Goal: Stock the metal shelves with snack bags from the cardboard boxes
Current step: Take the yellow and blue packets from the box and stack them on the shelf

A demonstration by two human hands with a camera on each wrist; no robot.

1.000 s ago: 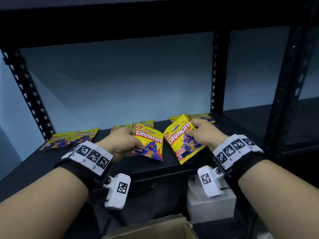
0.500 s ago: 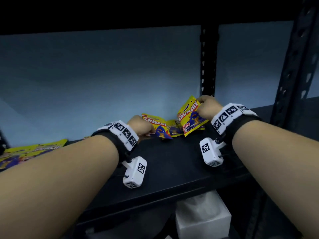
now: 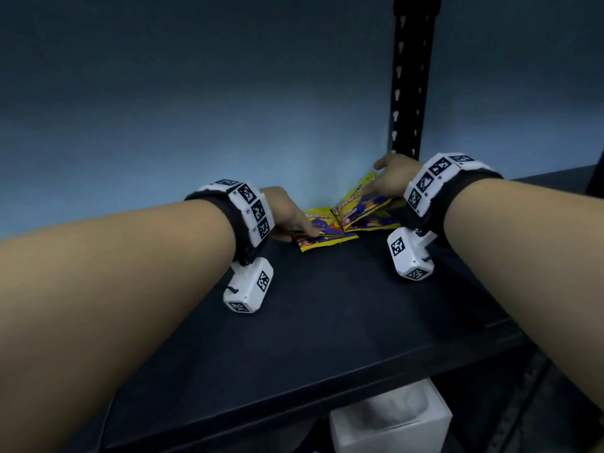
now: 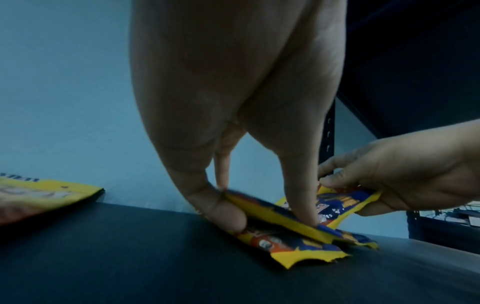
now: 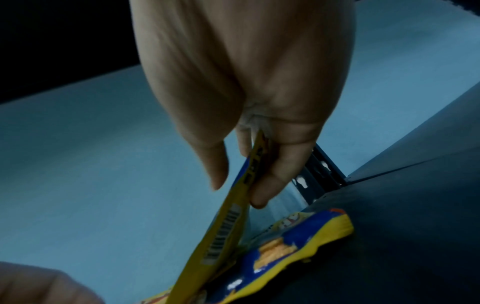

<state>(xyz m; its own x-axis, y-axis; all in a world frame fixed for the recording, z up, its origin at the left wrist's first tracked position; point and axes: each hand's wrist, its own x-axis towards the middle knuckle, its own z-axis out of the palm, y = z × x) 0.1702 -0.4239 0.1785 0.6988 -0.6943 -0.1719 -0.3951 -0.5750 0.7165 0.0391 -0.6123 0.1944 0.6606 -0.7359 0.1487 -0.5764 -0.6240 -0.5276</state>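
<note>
Both my hands reach to the back of the black metal shelf (image 3: 327, 322). My left hand (image 3: 294, 223) pinches a yellow snack bag (image 3: 323, 232) between thumb and fingers; it lies almost flat on another bag (image 4: 298, 244). Close up, the left hand (image 4: 267, 218) has its thumb at the bag's edge and a finger on top. To the right, my right hand (image 3: 382, 184) holds a second yellow bag (image 3: 359, 204) by its top edge, tilted over a bag lying on the shelf (image 5: 285, 246). In the right wrist view that hand (image 5: 239, 189) grips the held bag (image 5: 228, 226).
A black perforated upright (image 3: 410, 76) stands just behind my right hand. A blue-grey wall (image 3: 196, 109) closes the back of the shelf. Another yellow bag (image 4: 39, 197) lies further left. A white box (image 3: 392, 420) sits below the shelf's front edge.
Both hands have carried their bags from the front of the shelf to the back wall. The bags have gone from upright to nearly flat on the bags lying there.
</note>
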